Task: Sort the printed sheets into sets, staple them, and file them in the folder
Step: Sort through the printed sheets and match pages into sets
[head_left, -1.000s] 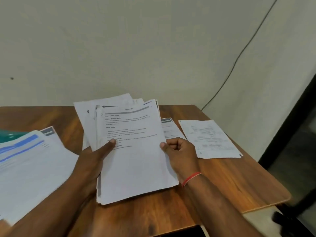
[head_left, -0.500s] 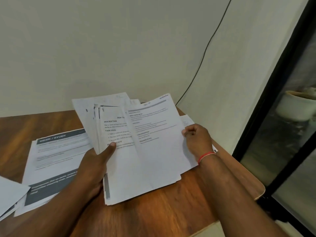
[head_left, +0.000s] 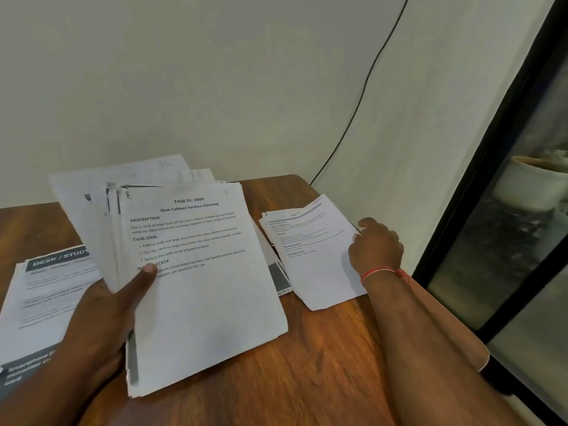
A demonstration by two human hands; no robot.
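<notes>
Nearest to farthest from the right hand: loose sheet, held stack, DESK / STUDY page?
1. loose sheet: touching the right hand, right side.
2. held stack: centre, in the left hand.
3. DESK / STUDY page: far left.

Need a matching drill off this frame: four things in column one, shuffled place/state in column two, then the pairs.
Column 1
1. Shoe Cabinet stack
2. small-print sheet
3. DESK / STUDY sheet
4. red wristband

Column 2
A. flat on the table, at the left
B. round the right wrist
C. gripped by the left hand, thumb on top
D. at the right, edge held by the right hand

Pairs: 1-C, 2-D, 3-A, 4-B
</notes>
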